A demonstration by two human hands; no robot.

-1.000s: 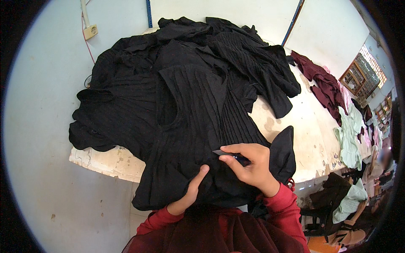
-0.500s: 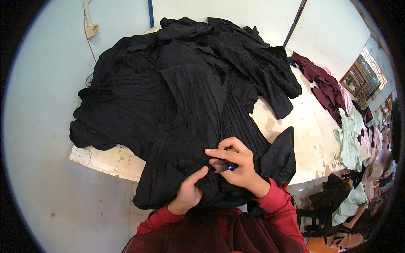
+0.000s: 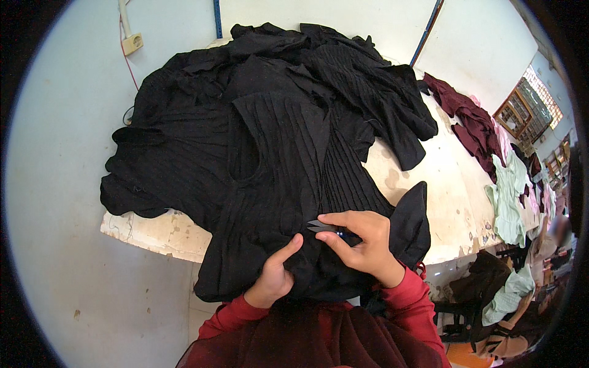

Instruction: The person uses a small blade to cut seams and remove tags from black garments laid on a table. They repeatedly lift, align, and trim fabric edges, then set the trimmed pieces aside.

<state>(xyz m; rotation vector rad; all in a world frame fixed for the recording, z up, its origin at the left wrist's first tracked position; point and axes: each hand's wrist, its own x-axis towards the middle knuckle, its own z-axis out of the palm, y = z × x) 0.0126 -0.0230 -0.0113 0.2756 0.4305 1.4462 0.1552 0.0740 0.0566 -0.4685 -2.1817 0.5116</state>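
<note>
- One thumb and forefinger of the right hand (image 3: 370,242) are bent in close around small thread snips with dark, pointed metal blades (image 3: 321,226); a bit of blue shows behind them, and the palm hides the rest.
- The two blades point to the person's left, tips slightly apart, just over the cloth; whether they touch it I can't tell from here.
- The left hand (image 3: 274,281) sits near the blades, thumb stretched up along the cloth; its other fingers are out of sight, so I can't tell how tightly they close.
- Under both hands lies the black garment of pleated cloth with a rounded neck opening (image 3: 279,168), spread at the near edge of the table, its lower part hanging toward the person.
- Red sleeves (image 3: 408,297) cover both forearms, and a sheer dark maroon cloth (image 3: 307,337) drapes the person's front.
- Beyond the neck opening rises a rumpled heap of black clothes (image 3: 264,52).
- All of it rests on a pale, stained worktop (image 3: 162,236).
- Farther along to the right lie a crumpled maroon garment (image 3: 466,116) and a pale mint-green garment (image 3: 509,196).
- A cream wall socket (image 3: 132,43) is fixed on the left.
</note>
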